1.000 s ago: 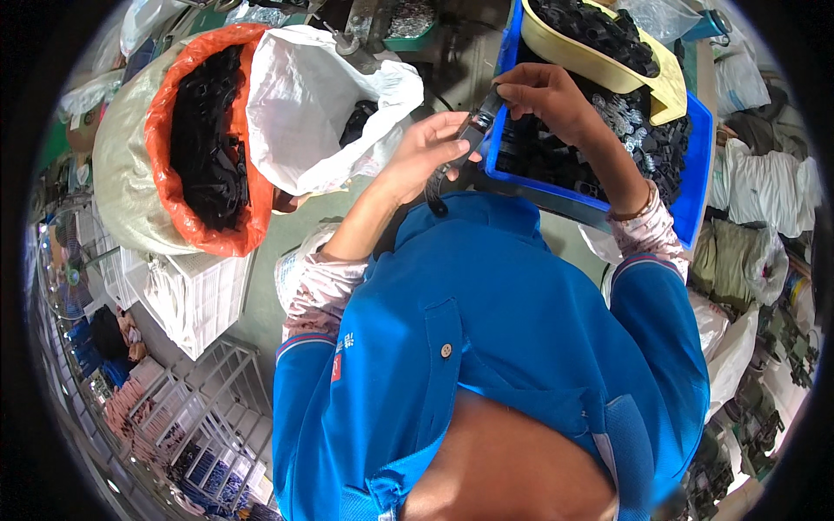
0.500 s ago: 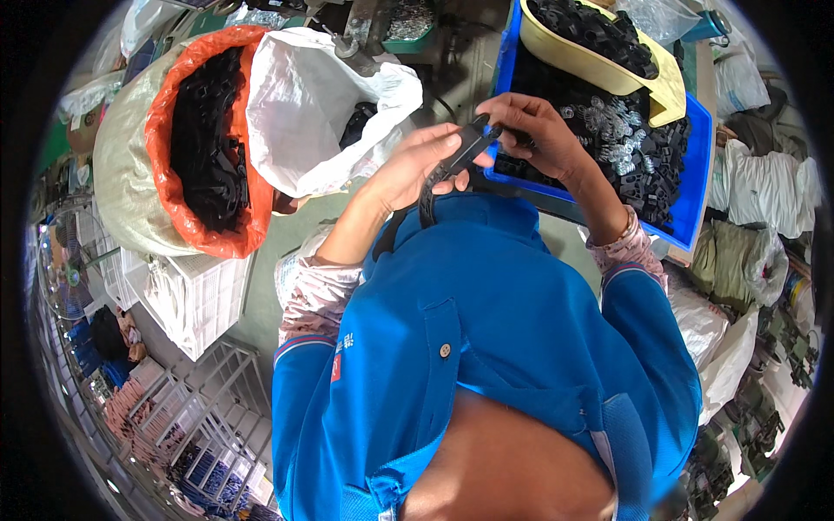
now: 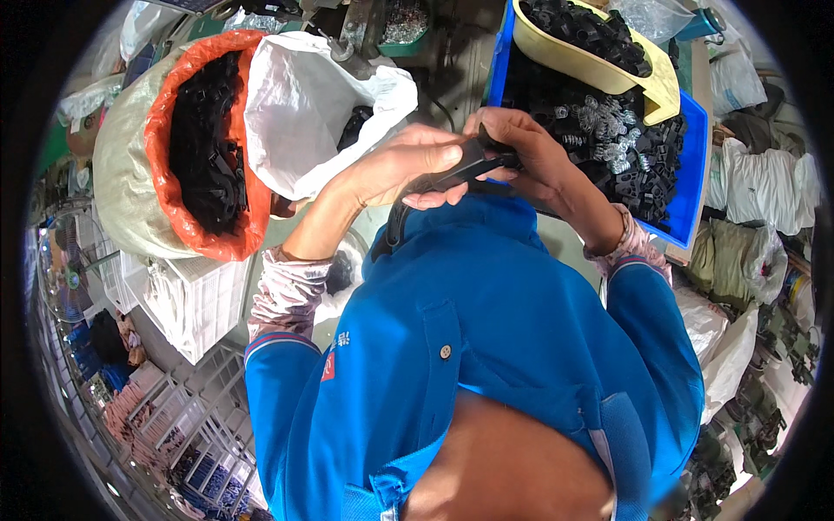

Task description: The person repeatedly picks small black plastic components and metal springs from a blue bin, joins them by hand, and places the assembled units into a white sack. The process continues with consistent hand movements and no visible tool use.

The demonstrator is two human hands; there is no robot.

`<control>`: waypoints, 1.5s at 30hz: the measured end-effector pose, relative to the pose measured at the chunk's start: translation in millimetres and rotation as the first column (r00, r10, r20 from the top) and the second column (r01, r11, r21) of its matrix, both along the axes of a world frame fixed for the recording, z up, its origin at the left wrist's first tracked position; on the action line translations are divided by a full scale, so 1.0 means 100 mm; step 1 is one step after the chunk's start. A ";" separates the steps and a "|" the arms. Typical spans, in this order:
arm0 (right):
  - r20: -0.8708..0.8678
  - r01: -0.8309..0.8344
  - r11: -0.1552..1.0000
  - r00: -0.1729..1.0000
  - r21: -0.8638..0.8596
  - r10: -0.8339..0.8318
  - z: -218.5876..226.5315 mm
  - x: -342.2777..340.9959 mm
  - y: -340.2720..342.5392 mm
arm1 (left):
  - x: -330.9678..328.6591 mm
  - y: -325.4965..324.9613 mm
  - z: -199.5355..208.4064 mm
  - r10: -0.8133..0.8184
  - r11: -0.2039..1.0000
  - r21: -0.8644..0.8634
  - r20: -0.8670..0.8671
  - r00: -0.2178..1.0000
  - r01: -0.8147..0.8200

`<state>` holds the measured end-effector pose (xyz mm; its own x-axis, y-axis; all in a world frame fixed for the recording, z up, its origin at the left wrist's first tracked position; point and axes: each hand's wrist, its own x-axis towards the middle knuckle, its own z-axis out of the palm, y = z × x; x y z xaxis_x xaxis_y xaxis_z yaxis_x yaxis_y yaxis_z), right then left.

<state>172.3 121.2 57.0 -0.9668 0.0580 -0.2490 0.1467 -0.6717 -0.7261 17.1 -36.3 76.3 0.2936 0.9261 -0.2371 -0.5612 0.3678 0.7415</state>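
Note:
Close to my body, my left hand point(image 3: 404, 161) is closed around a long black plastic handle-like part point(image 3: 469, 165). Its curved, slotted tail point(image 3: 394, 229) hangs below that hand against the blue shirt. Fingers of my right hand point(image 3: 534, 156) pinch the far end, where a small black piece sticks up; whether it is separate I cannot tell. Beside the right hand stands a blue tray point(image 3: 698, 165) with small black plastic parts point(image 3: 656, 187) and a heap of metal springs point(image 3: 612, 130). A yellow scoop-shaped bin point(image 3: 591, 74) full of black pieces rests on the tray.
Left of my hands stand an open white sack point(image 3: 300, 113) and a bulky sack with an orange rim point(image 3: 156, 139) holding black curved parts point(image 3: 208, 156). Below them is a white plastic crate point(image 3: 204, 300). A green container point(image 3: 404, 39) sits at the back, white bags point(image 3: 756, 187) far right.
The black part has turned flatter and now lies more level between my hands. My right hand has lowered and closed over its end. My left forearm has swung outward to the left.

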 end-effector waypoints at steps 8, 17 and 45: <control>0.114 0.450 0.863 0.893 -0.231 -0.435 -0.53 -0.24 0.10 | 0.17 0.06 -0.42 0.598 0.781 -0.067 -0.208 0.774 -0.621; -0.028 0.670 0.739 0.739 -0.063 -0.673 -0.49 -0.46 -0.27 | 0.31 0.29 -0.58 0.687 0.661 0.045 -0.439 0.579 -0.749; -0.082 0.257 0.790 0.963 0.556 -0.255 -0.20 -0.29 0.63 | 0.01 0.04 -0.46 0.433 0.895 0.046 -0.318 0.843 -0.443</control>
<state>143.5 183.7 36.8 -0.8972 0.4314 -0.0945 0.0249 -0.1641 -0.9861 18.4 -32.6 30.0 -0.2350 0.9321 -0.2757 -0.4102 0.1620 0.8975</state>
